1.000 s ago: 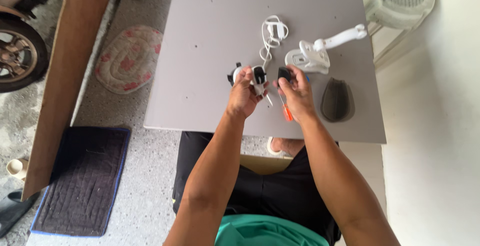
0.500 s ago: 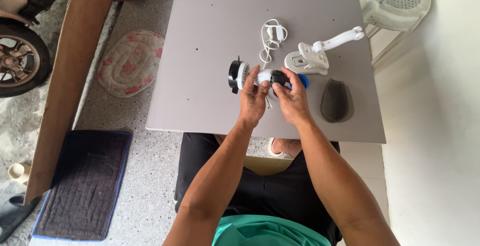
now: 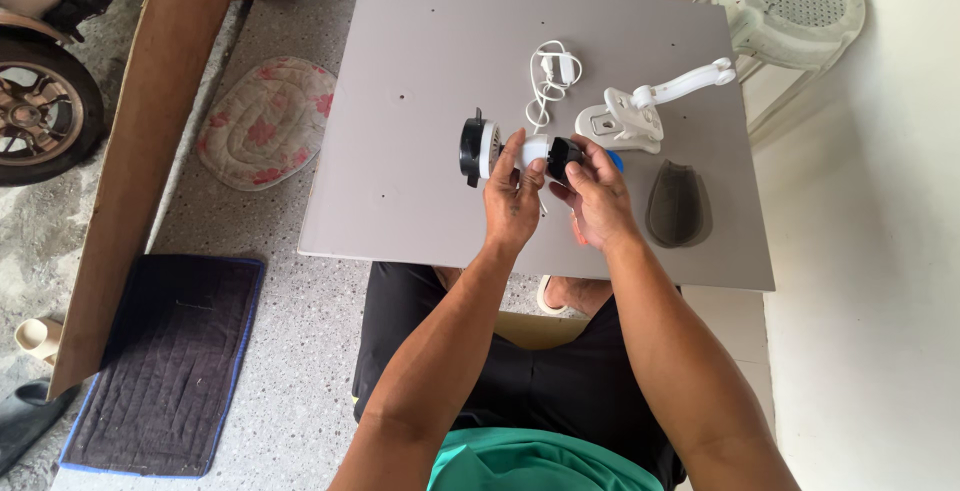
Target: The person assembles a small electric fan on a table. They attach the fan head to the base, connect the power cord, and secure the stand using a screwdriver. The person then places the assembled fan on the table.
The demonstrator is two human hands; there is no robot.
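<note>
Grey bench (image 3: pixel 420 41) over speckled floor, bearing white cable (image 3: pixel 548 76), white clamp arm (image 3: pixel 650 101) and dark oval cover (image 3: pixel 675 206); above its near half, left hand (image 3: pixel 512 201) grip closed on small white-and-black fan (image 3: pixel 490 149), right hand (image 3: pixel 600 201) grip pinching its black rear cap (image 3: pixel 562 156).

1. No packages, boxes or wrappers show anywhere in the view.
2. No labels or stickers can be made out on any object.
3. No signs or screens appear either.
</note>
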